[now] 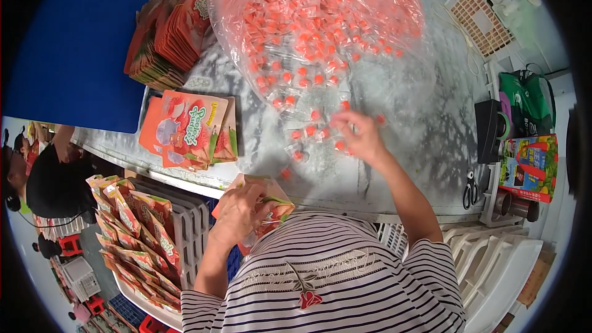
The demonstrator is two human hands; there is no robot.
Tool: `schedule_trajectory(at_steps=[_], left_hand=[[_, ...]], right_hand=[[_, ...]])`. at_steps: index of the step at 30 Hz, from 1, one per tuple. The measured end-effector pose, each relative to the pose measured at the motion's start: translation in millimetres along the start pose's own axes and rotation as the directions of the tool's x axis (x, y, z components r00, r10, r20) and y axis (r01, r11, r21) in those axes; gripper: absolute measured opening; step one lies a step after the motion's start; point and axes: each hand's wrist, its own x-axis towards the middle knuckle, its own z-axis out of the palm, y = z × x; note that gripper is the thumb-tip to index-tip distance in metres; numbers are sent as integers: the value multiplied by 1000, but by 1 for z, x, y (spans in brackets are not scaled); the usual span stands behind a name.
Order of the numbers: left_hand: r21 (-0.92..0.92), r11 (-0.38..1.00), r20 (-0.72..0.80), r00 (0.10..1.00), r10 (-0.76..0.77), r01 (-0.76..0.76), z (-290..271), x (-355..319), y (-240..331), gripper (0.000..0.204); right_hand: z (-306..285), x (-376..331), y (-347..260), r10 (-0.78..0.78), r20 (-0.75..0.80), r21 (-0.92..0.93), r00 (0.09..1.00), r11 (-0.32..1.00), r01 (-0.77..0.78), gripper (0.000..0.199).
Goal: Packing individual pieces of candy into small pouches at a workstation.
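At the near edge of the table [425,172], the left hand [238,211] curls around a red-orange pouch [281,209], wrist bent inward. Farther forward, elbow bent, the right hand [361,138] hangs half curled beside scattered wrapped red pieces [310,130]; whether it grips one, I cannot tell.

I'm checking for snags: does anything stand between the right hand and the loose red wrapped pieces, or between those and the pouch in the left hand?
Nothing visible blocks either: the right hand is at the small red pieces in clear wrappers; toward the red-and-green printed pouch in the left hand, only one blurred piece shows.
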Motion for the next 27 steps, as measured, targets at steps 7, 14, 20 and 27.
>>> schedule_trajectory(at_steps=[7, 14, 20, 27], left_hand=[[0, 1000, 16, 1000, -27, 27, -1, 1, 1, 28], [-6, 1000, 1, 1000, 7, -7, 1, 0, -1, 29], [-16, 999, 35, 998, -49, 49, -1, 1, -3, 28], [-3, 999, 49, 998, -49, 49, -2, 2, -2, 30]], right_hand=[[-12, -2, -2, -143, 82, -315, 986, 935, 161, 47], [-4, -35, 22, -332, 33, -374, 943, 871, 320, 35], [-86, -28, 46, -11, -360, -38, 933, 999, -3, 27], [-61, -34, 44, -57, -181, -236, 982, 972, 13, 51]])
